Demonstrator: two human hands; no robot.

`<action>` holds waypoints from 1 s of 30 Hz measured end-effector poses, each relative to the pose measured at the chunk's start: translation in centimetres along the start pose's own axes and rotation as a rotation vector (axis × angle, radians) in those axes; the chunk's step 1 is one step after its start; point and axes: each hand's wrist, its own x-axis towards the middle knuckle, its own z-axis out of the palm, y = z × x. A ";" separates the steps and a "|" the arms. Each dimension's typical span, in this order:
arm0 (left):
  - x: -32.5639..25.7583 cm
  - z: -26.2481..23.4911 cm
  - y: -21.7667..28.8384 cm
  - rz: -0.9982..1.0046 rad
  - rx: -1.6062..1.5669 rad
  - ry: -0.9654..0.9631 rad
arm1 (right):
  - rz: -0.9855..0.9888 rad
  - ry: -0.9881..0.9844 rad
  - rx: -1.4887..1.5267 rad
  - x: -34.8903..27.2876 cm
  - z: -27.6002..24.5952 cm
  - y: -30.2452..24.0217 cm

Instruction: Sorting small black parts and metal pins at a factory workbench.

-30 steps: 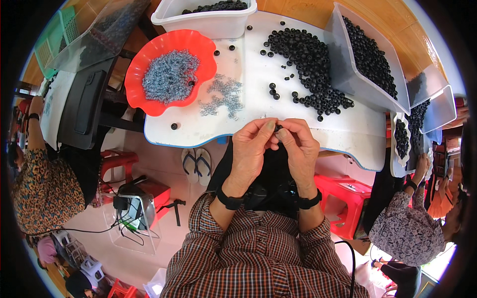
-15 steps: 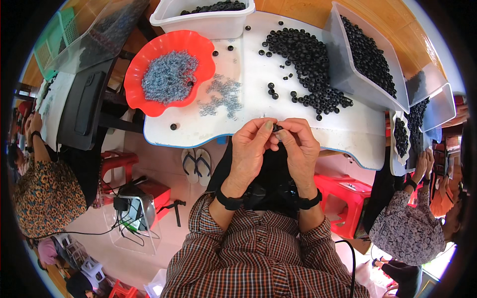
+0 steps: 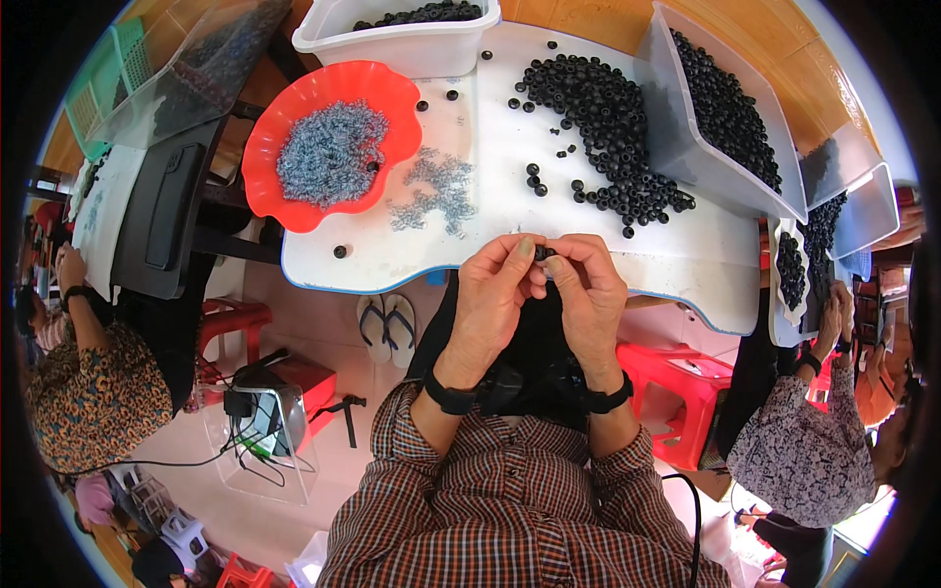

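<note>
My left hand (image 3: 493, 299) and my right hand (image 3: 590, 294) meet fingertip to fingertip just below the white table's front edge (image 3: 431, 279). Between them they pinch a small black ring-shaped part (image 3: 542, 253). A heap of the same black rings (image 3: 613, 132) lies on the table right above my hands. To the left sits a red scalloped bowl (image 3: 328, 142) full of small grey metal clips. More grey clips (image 3: 431, 191) lie loose on the table beside it.
White bins of black rings stand at the back (image 3: 412, 29) and right (image 3: 725, 118). A person in a patterned top (image 3: 93, 392) sits at the left, another person (image 3: 794, 451) at the right. Red plastic stools (image 3: 686, 377) and sandals (image 3: 387, 323) are under the table.
My hands have stayed in the same place, fingers shifting slightly around the black ring.
</note>
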 end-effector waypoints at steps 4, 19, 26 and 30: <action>0.1 -0.1 0.0 -0.052 -0.083 -0.025 | 0.049 -0.003 0.103 0.0 0.0 -0.1; -0.2 0.3 -0.2 0.023 0.042 0.035 | -0.045 -0.002 -0.054 0.0 0.0 0.5; -0.4 0.1 -0.1 0.066 0.138 0.040 | -0.131 -0.025 -0.266 0.2 0.2 -0.8; -0.5 0.4 -0.2 0.107 0.241 0.055 | -0.210 -0.020 -0.380 0.4 0.2 -0.8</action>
